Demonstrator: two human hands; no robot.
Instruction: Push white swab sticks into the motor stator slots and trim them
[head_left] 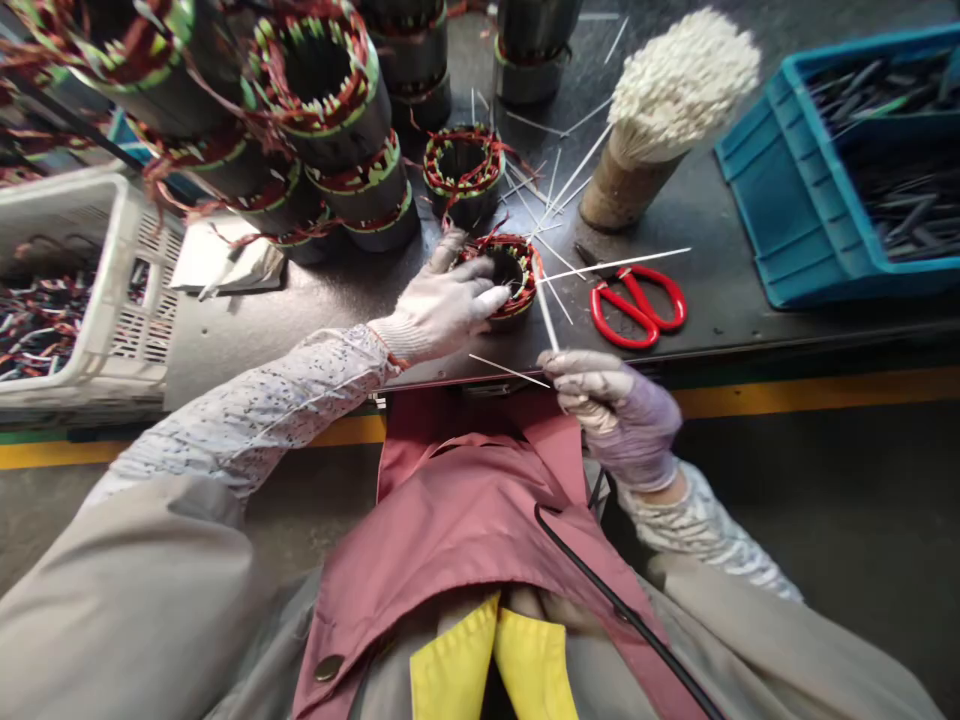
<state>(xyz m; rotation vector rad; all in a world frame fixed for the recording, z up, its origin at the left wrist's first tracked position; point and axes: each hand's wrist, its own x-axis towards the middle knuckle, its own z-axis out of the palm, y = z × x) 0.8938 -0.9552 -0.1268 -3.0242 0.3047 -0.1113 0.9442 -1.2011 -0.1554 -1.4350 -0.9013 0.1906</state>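
A small motor stator with red and green windings stands at the table's front edge. My gloved left hand grips it from the left, fingers lying over its top rim and thumb at the near side. In front and to the right, my gloved right hand is closed in a pinch on a thin white strip, which runs up to the stator's right rim. Another thin white strip pokes out leftward near the right fingertips; whether it is held I cannot tell.
Red-handled scissors lie at right among scattered white strips. Behind stand a bundle of white strips in a brown holder, another stator and stacked stators. A blue bin is right, a white crate left.
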